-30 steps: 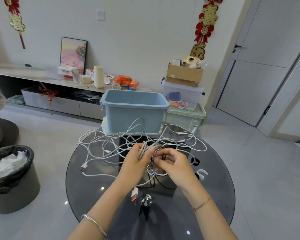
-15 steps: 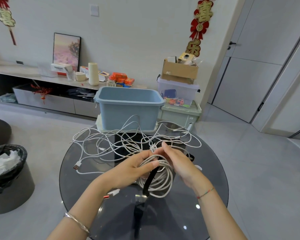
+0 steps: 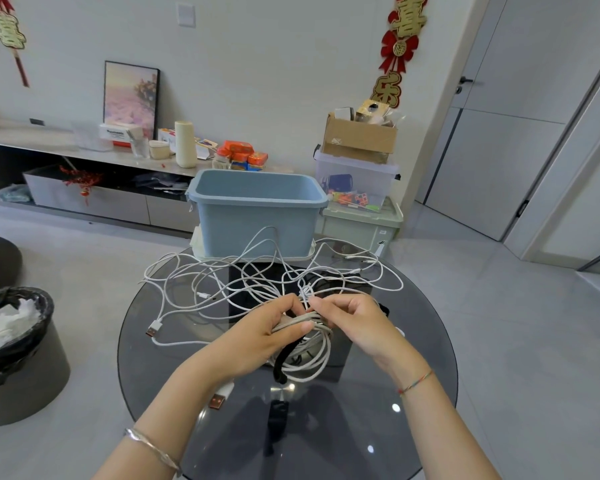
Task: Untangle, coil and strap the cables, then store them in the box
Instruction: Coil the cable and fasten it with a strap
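My left hand (image 3: 260, 337) grips a coiled white cable (image 3: 312, 355) above the round glass table (image 3: 420, 344); the loops hang below my fingers. A black strap (image 3: 283, 365) dangles from the coil. An orange-tipped USB plug (image 3: 219, 398) of the cable pokes out under my left wrist. My right hand (image 3: 354, 323) pinches the top of the coil beside my left thumb. A tangle of white cables (image 3: 243, 282) lies on the table behind my hands. The empty blue box (image 3: 257, 213) stands at the table's far edge on a pale lid.
A black-lined waste bin (image 3: 14, 348) stands on the floor at the left. Behind the table are stacked storage boxes (image 3: 357, 192) with a cardboard box on top. A low shelf (image 3: 84, 157) with bottles and packets runs along the wall.
The coil has been lifted slightly and my right hand has slid from its side to pinch its top. The black strap still hangs down.
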A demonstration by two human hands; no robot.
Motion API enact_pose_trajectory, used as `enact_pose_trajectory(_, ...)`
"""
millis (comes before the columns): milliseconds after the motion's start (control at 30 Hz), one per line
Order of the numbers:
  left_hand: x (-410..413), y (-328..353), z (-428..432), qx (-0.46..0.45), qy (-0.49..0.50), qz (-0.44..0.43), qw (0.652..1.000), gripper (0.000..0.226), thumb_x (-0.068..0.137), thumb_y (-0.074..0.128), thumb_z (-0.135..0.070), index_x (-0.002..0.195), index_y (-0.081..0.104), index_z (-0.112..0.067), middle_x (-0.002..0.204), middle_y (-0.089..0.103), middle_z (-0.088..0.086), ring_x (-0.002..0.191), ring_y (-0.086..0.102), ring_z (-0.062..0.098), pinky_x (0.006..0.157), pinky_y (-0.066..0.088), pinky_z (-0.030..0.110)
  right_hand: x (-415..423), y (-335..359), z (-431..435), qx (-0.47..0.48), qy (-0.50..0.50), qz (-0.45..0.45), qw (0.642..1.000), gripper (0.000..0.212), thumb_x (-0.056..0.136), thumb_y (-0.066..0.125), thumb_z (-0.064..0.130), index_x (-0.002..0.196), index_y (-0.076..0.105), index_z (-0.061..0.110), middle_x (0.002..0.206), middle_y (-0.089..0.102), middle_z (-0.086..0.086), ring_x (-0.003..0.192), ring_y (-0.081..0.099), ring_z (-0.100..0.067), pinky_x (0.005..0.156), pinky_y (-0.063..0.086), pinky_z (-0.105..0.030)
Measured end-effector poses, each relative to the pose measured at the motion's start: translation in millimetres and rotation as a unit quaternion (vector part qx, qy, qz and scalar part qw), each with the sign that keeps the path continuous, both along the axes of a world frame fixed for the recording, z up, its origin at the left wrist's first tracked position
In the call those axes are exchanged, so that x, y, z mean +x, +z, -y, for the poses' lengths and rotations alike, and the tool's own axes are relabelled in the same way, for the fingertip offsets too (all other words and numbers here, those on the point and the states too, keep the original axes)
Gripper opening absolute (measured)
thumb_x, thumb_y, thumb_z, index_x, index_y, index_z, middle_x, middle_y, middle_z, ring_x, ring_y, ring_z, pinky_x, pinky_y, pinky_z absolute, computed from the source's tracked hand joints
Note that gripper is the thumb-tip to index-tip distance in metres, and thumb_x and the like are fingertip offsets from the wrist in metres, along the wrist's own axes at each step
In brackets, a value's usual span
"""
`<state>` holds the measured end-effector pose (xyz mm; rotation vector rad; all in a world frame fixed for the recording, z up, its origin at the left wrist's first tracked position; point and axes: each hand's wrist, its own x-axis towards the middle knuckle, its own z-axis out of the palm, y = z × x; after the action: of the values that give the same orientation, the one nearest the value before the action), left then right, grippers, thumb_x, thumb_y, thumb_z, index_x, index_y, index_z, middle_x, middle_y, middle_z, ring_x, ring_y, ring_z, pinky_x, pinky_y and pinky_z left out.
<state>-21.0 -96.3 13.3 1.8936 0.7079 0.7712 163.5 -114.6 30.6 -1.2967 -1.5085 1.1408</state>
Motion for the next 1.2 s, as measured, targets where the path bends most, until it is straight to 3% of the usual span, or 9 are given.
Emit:
enact_pose_trajectory(333, 6, -10, -3, 0.012, 0.011, -0.063, 0.998, 0.017, 0.093, 0.059, -0.028, 0.086, 0.049, -0.017, 0.056, 0.046, -0.012, 0.055, 0.036, 0.007, 0.056, 0.031, 0.025, 9, -1, 1, 0.002, -0.029, 0.134, 0.991, 0.019, 0.084, 0.067, 0.039, 0.079, 0.077, 0.024, 0.071, 0.071, 0.010, 0.066, 0.057, 0.005, 0.066, 0.043, -0.007)
enact_pose_trajectory(433, 8, -13, -3, 0.076, 0.032, -0.133, 0.988, 0.018, 0.092, 0.058, -0.036, 0.087, 0.048, -0.023, 0.066, 0.051, -0.011, 0.059, 0.043, 0.002, 0.058, 0.035, 0.019, 10, 1, 2, -0.035, -0.003, 0.139, 0.990, 0.016, 0.081, 0.071, 0.038, 0.082, 0.078, 0.023, 0.072, 0.072, 0.011, 0.068, 0.059, 0.006, 0.069, 0.045, -0.009)
enact_pose_trajectory(600, 15, -15, -2, 0.207, 0.079, -0.263, 0.939, 0.025, 0.091, 0.051, -0.051, 0.094, 0.042, -0.028, 0.073, 0.055, -0.011, 0.071, 0.051, 0.013, 0.062, 0.030, 0.024, 11, 4, 2, -0.034, -0.022, 0.210, 0.977, 0.014, 0.082, 0.066, 0.018, 0.080, 0.078, 0.023, 0.064, 0.069, 0.015, 0.059, 0.056, 0.009, 0.062, 0.043, -0.007)
enact_pose_trajectory(700, 23, -18, -2, 0.257, 0.098, -0.309, 0.910, 0.033, 0.092, 0.049, -0.053, 0.104, 0.045, -0.023, 0.077, 0.055, -0.009, 0.078, 0.051, 0.019, 0.064, 0.027, 0.024, 6, 6, 5, 0.008, -0.010, 0.331, 0.944, 0.018, 0.085, 0.060, 0.018, 0.082, 0.077, 0.023, 0.071, 0.070, 0.006, 0.057, 0.051, 0.002, 0.055, 0.039, -0.009)
enact_pose_trajectory(900, 25, -20, -6, 0.145, 0.096, -0.248, 0.953, 0.031, 0.093, 0.056, -0.041, 0.101, 0.044, -0.013, 0.090, 0.061, 0.003, 0.075, 0.051, 0.014, 0.069, 0.038, 0.025, -15, 2, -3, 0.115, -0.005, 0.545, 0.831, 0.017, 0.091, 0.051, 0.013, 0.103, 0.063, 0.012, 0.099, 0.066, -0.005, 0.093, 0.060, -0.024, 0.073, 0.040, -0.030)
enact_pose_trajectory(967, 22, -20, -7, 0.097, 0.096, -0.194, 0.971, 0.027, 0.092, 0.058, -0.037, 0.092, 0.044, -0.014, 0.079, 0.056, -0.003, 0.065, 0.045, 0.007, 0.060, 0.036, 0.020, -18, -5, -3, 0.162, -0.020, 0.522, 0.837, 0.009, 0.095, 0.047, 0.017, 0.099, 0.055, 0.014, 0.098, 0.061, -0.003, 0.091, 0.057, -0.023, 0.070, 0.036, -0.030)
enact_pose_trajectory(1033, 20, -20, -6, 0.074, 0.093, -0.159, 0.980, 0.027, 0.092, 0.059, -0.035, 0.088, 0.045, -0.012, 0.072, 0.050, -0.006, 0.060, 0.040, 0.005, 0.056, 0.033, 0.018, -17, -12, -1, 0.180, -0.042, 0.435, 0.881, 0.012, 0.098, 0.043, 0.020, 0.091, 0.052, 0.015, 0.090, 0.059, 0.001, 0.085, 0.054, -0.018, 0.070, 0.040, -0.029)
enact_pose_trajectory(1133, 19, -21, -5, 0.054, 0.091, -0.118, 0.987, 0.029, 0.092, 0.059, -0.034, 0.090, 0.048, -0.007, 0.072, 0.046, -0.003, 0.063, 0.037, 0.009, 0.059, 0.033, 0.022, -14, -16, -3, 0.132, -0.087, 0.219, 0.963, 0.006, 0.091, 0.058, 0.019, 0.087, 0.062, 0.018, 0.084, 0.065, 0.006, 0.075, 0.057, -0.001, 0.066, 0.044, -0.013)
enact_pose_trajectory(1200, 20, -21, -5, 0.048, 0.087, -0.104, 0.990, 0.033, 0.092, 0.059, -0.035, 0.095, 0.049, -0.004, 0.076, 0.047, 0.002, 0.068, 0.040, 0.013, 0.064, 0.036, 0.027, -14, -16, -5, 0.097, -0.116, 0.067, 0.986, 0.004, 0.084, 0.069, 0.014, 0.083, 0.067, 0.017, 0.079, 0.068, 0.001, 0.067, 0.060, 0.001, 0.063, 0.045, -0.010)
